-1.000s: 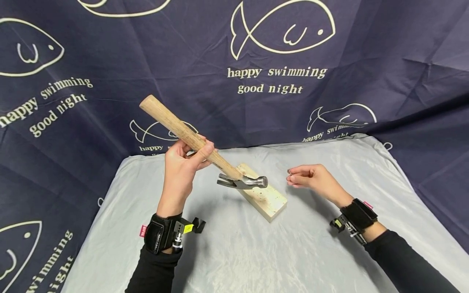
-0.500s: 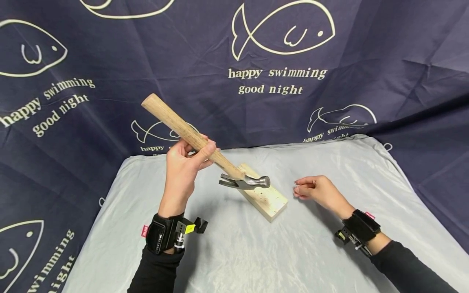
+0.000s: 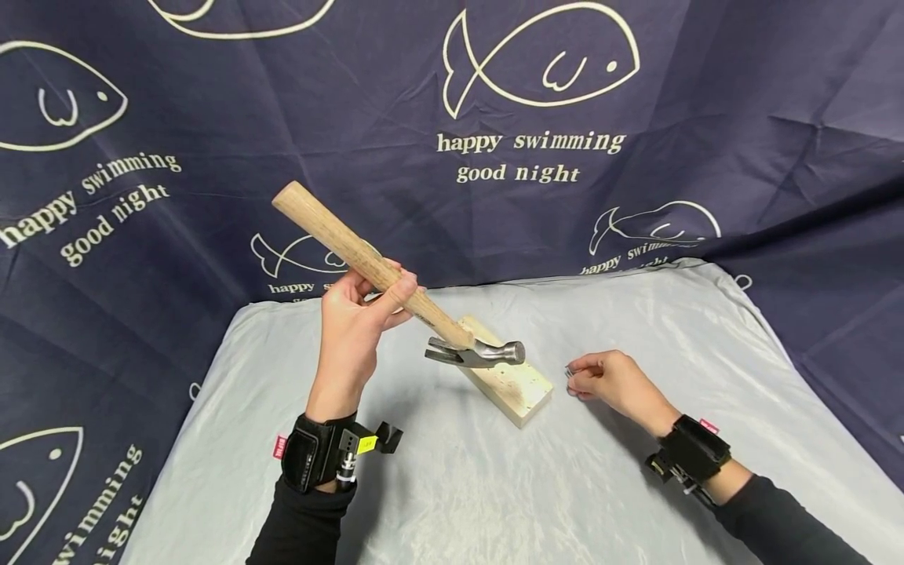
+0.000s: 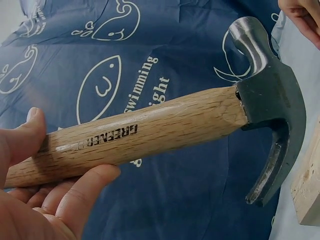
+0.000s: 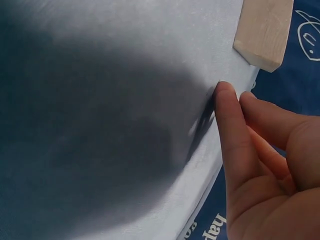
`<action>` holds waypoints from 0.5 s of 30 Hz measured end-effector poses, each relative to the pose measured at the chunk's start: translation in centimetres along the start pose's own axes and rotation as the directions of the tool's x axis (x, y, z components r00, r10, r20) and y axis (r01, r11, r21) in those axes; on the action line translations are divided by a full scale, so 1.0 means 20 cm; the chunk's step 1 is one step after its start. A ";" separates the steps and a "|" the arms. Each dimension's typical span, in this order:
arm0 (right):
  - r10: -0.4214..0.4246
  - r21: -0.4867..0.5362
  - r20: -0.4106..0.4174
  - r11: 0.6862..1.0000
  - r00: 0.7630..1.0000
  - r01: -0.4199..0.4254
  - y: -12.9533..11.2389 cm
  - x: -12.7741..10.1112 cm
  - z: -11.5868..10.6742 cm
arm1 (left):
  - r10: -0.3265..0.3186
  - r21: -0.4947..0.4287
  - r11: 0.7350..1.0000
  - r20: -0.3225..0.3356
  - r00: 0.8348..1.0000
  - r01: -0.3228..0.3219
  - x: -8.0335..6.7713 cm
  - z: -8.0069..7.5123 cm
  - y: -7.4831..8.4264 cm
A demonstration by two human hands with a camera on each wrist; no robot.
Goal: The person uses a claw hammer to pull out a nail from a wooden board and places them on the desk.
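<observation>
Left hand (image 3: 349, 333) has its fingers wrapped mid-handle on the hammer (image 3: 395, 282), head hovering over the wood block (image 3: 510, 382) at frame centre. It's top-heavy and stiff, so I'd say grip nearer the butt for control. The right hand (image 3: 610, 382) pinches something tiny, probably a nail; can't tell. Only the left wrist view shows the claw (image 4: 272, 172) and handle lettering.

1 hammer (image 3: 395, 286), 1 wood block (image 3: 510, 382), 2 hands: left hand (image 3: 353, 329) & right hand (image 3: 610, 380). 1 pale sheet (image 3: 494, 486) on the surface, 1 fish-print backdrop (image 3: 741, 118).
</observation>
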State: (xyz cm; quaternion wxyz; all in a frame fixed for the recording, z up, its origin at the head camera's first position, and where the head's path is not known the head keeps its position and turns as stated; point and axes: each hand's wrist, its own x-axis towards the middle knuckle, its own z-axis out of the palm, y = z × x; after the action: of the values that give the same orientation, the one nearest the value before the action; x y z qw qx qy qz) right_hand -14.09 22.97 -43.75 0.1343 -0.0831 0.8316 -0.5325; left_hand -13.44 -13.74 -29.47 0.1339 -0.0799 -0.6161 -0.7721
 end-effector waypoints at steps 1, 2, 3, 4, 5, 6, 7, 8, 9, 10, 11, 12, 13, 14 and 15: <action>-0.001 -0.007 0.004 1.000 1.000 0.001 0.00 0.00 0.00 | -0.001 0.004 1.000 0.000 1.000 0.001 0.00 0.00 0.00; -0.006 -0.015 0.011 1.000 1.000 0.006 -0.01 -0.01 0.01 | -0.001 0.007 1.000 0.000 1.000 0.001 0.00 0.00 0.00; -0.011 -0.026 0.016 1.000 1.000 0.012 -0.01 -0.01 0.01 | -0.002 0.006 1.000 0.001 1.000 0.002 0.00 0.00 0.00; -0.015 -0.039 0.019 0.999 1.000 0.016 -0.01 -0.02 0.01 | -0.003 0.003 1.000 0.001 1.000 0.003 0.00 0.00 0.00; -0.018 -0.054 0.021 0.998 1.000 0.019 -0.02 -0.02 0.02 | -0.004 0.002 1.000 0.003 1.000 0.004 0.00 0.00 0.00; -0.022 -0.072 0.022 0.997 1.000 0.023 -0.02 -0.02 0.02 | -0.007 0.000 1.000 0.003 1.000 0.007 0.00 0.00 -0.01; -0.029 -0.088 0.022 0.996 0.999 0.030 -0.02 -0.03 0.03 | -0.008 -0.002 1.000 0.003 1.000 0.008 0.00 0.00 -0.01; -0.035 -0.111 0.019 0.993 0.999 0.037 -0.02 -0.03 0.03 | -0.008 -0.005 1.000 0.002 1.000 0.008 0.00 0.00 -0.01; -0.038 -0.132 0.014 0.990 0.999 0.039 -0.03 -0.03 0.04 | -0.007 -0.007 1.000 0.001 1.000 0.007 0.00 0.00 -0.01; -0.039 -0.157 0.008 0.987 0.999 0.040 -0.03 -0.04 0.04 | -0.007 -0.006 1.000 -0.001 1.000 0.007 0.00 0.00 -0.01; -0.043 -0.180 0.005 0.983 0.999 0.043 -0.03 -0.04 0.04 | -0.006 0.000 1.000 -0.002 1.000 0.006 0.00 0.00 -0.01; -0.047 -0.204 0.002 0.978 0.999 0.046 -0.03 -0.04 0.05 | -0.005 0.006 1.000 -0.003 1.000 0.005 0.00 0.00 -0.01; -0.050 -0.224 0.000 0.973 0.999 0.049 -0.03 -0.04 0.05 | -0.003 0.013 1.000 -0.004 1.000 0.003 0.01 0.00 -0.01; -0.050 -0.242 -0.001 0.969 0.999 0.048 -0.03 -0.04 0.05 | -0.001 0.020 1.000 -0.005 1.000 0.001 0.01 0.00 -0.01; -0.051 -0.255 -0.002 0.966 0.999 0.049 -0.03 -0.04 0.05 | 0.000 0.029 1.000 -0.004 1.000 0.000 0.01 0.00 -0.01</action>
State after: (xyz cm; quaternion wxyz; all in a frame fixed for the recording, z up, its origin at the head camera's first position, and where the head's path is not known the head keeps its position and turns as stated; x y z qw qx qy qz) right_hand -12.92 22.03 -43.42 0.1053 -0.1183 0.8913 -0.4247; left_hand -13.62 -13.71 -29.66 0.1364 -0.0763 -0.6268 -0.7634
